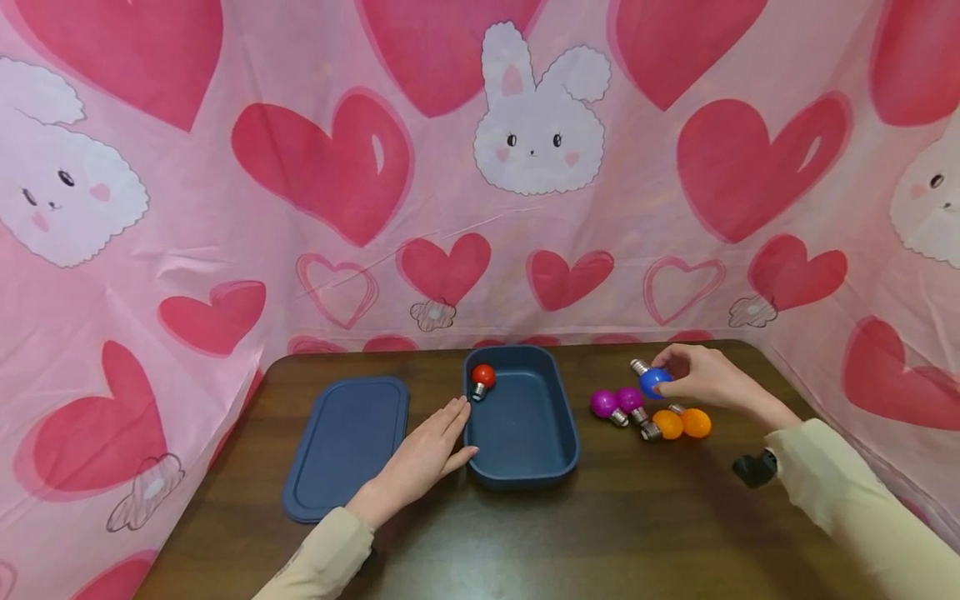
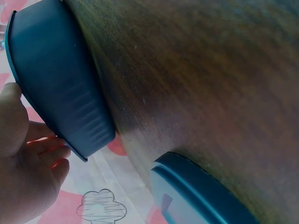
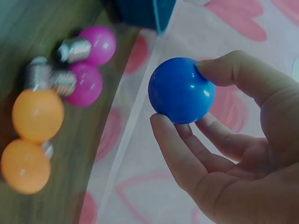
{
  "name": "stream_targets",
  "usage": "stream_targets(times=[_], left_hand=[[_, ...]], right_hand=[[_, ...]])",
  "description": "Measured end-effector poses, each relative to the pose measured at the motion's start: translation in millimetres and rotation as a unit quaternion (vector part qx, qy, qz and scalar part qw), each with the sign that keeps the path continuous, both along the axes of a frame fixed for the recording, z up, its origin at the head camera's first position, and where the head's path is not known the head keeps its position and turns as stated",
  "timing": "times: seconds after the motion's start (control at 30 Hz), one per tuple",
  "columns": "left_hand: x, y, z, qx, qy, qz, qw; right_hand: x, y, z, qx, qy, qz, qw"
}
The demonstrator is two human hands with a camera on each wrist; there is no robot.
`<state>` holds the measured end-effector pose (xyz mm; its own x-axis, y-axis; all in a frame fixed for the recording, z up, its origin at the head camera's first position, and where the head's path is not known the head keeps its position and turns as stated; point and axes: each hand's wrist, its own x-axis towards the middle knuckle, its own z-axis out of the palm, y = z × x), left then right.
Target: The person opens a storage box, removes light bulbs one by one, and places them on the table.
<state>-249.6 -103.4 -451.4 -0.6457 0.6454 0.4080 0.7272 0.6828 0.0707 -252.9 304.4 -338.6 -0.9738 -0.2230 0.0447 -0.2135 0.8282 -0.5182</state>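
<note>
Blue bulb (image 1: pixel 654 381) is pinched in the right hand (image 1: pixel 701 377) right of the navy box (image 1: pixel 522 476), which the flat, open left hand (image 1: pixel 423 457) steadies; next, I judge, comes carrying it leftward to join the red bulb (image 1: pixel 482 377).

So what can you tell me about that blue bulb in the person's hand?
The blue bulb is a small, round, glossy globe, plastic by the look of it, with a silver screw base that shows in the head view pointing up and to the left. The right hand pinches it between thumb and fingertips, lifted just off the wooden table, above the two purple bulbs and two orange bulbs lying there. Only the fingers touch it.
</note>
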Motion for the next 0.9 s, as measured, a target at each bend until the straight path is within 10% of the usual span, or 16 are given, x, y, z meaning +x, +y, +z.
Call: stream_targets(times=[0.9], left_hand=[[0.3, 0.6, -1.3, 0.005, -0.01, 0.001, 0.9999]], right_hand=[[5.3, 91.4, -33.6, 0.015, -0.064, -0.075, 0.995]])
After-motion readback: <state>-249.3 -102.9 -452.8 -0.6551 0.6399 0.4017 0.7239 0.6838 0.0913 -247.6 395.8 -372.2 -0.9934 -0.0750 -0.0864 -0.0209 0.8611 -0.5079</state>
